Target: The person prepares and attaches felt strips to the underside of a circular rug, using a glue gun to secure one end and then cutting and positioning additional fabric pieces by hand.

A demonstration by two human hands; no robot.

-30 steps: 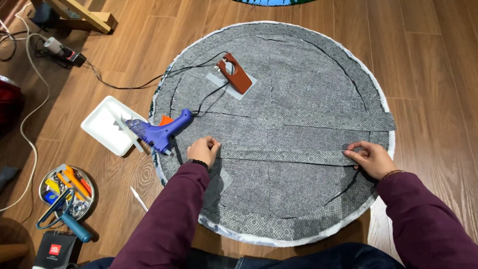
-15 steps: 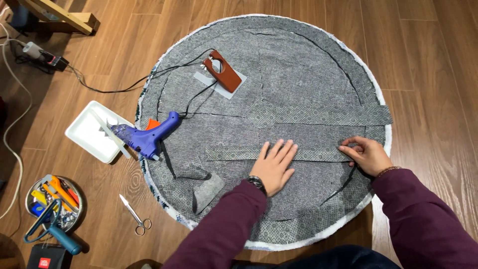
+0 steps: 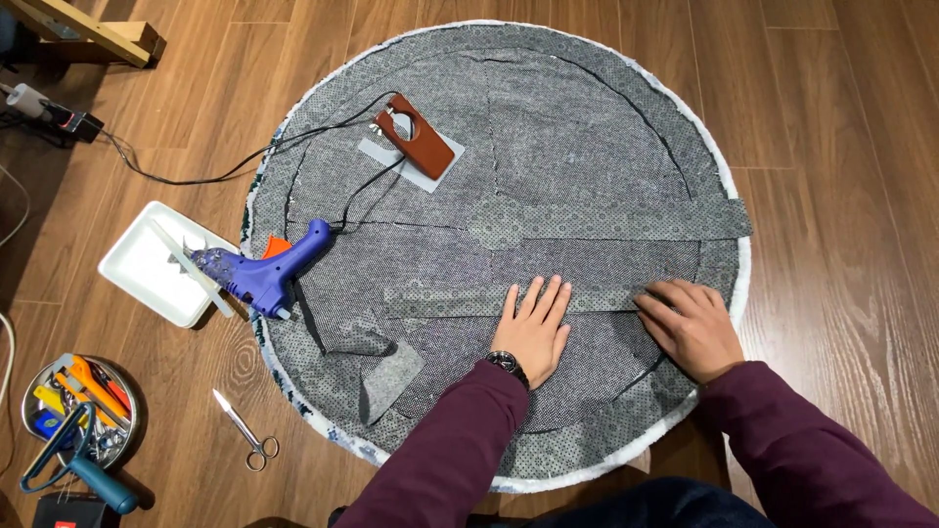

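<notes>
A round rug [image 3: 587,127] lies face down on the wood floor, its grey dotted backing up. A long grey strip of backing fabric [image 3: 445,300] runs across its lower middle. My left hand [image 3: 535,328] lies flat on that strip, fingers spread, a watch on the wrist. My right hand [image 3: 690,326] presses palm down on the strip's right end near the rug's edge. Neither hand holds anything. A loose grey patch [image 3: 389,374] curls up left of my left arm.
A purple glue gun [image 3: 264,271] rests across the rug's left edge and a white tray [image 3: 147,269], its black cord trailing off left. A brown tool [image 3: 415,144] lies on the upper rug. Small scissors [image 3: 245,430] and a round tin of tools [image 3: 73,411] sit at lower left.
My left hand slid rightward along the strip from its left end to the middle and now lies flat. The right hand stayed at the strip's right end, flattening.
</notes>
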